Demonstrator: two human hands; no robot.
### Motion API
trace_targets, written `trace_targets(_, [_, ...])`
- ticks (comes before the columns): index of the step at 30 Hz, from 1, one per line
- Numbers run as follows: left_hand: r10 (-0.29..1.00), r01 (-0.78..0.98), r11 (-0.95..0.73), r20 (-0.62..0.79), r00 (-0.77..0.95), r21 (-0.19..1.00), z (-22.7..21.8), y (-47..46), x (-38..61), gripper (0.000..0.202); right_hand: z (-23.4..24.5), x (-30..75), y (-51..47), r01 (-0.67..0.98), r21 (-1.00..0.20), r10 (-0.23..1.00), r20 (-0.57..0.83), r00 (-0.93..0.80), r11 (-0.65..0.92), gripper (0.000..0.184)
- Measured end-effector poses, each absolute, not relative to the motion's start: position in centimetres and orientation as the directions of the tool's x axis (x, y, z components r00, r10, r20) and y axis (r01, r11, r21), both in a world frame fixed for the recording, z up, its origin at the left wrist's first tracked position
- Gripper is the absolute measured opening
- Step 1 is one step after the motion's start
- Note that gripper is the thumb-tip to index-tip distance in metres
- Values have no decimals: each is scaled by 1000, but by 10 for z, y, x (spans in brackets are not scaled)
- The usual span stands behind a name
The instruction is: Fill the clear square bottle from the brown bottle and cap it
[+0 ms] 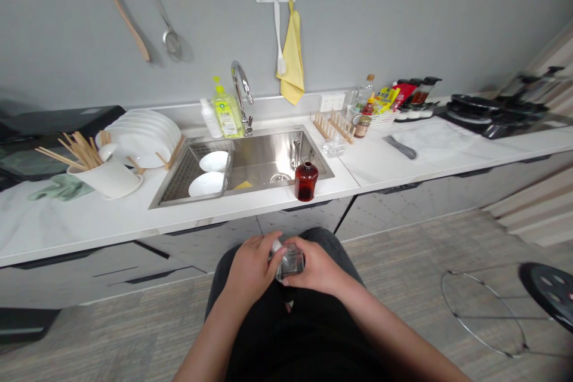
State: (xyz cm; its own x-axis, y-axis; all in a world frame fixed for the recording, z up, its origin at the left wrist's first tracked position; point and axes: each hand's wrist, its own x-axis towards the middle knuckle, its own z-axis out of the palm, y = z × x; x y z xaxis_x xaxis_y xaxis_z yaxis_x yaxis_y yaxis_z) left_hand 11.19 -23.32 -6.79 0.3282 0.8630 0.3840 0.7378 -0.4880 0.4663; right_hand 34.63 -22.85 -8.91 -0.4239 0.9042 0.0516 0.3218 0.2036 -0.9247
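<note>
Low in front of my lap, both hands are around a small clear bottle [293, 261] with flat sides. My right hand [319, 267] grips its body from the right, thumb and fingers wrapped about it. From the left, my left hand [253, 265] is closed at its upper end, where a whitish part [276, 246] shows between the fingers; I cannot tell whether that is a cap. An amber bottle [306, 184] with an uncovered neck stands upright on the counter's front edge, just beyond my hands.
Behind the amber bottle is a steel sink [255, 158], with white bowls [208, 184] in a wire basket. White plates [141, 131] and a chopstick holder [107, 178] stand left. A wooden rack [335, 126], jars and a stove [487, 113] lie right. A wire-framed stool [483, 310] stands on the floor.
</note>
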Motion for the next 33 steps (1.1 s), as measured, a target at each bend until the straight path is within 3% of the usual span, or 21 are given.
trace_targets(5, [845, 708, -514, 427, 321, 484, -67, -233, 117, 28, -89, 346, -229, 318, -926, 908, 55, -416, 202, 69])
trace_targets(12, [927, 570, -360, 351, 130, 738, -78, -234, 117, 51, -89, 350, -229, 263, -947, 900, 55, -432, 184, 67])
trace_targets(15, [945, 506, -302, 325, 44, 808, -79, -234, 115, 47, -88, 352, -228, 267, -947, 905, 51, -422, 178, 67])
trace_targets(19, [953, 468, -278, 302, 23, 839, -77, -233, 114, 34, -87, 352, -228, 285, -940, 908, 54, -414, 186, 65])
trace_targets(33, [962, 422, -248, 274, 1, 872, -83, -235, 112, 42, -88, 352, -229, 284, -939, 905, 61, -420, 196, 62])
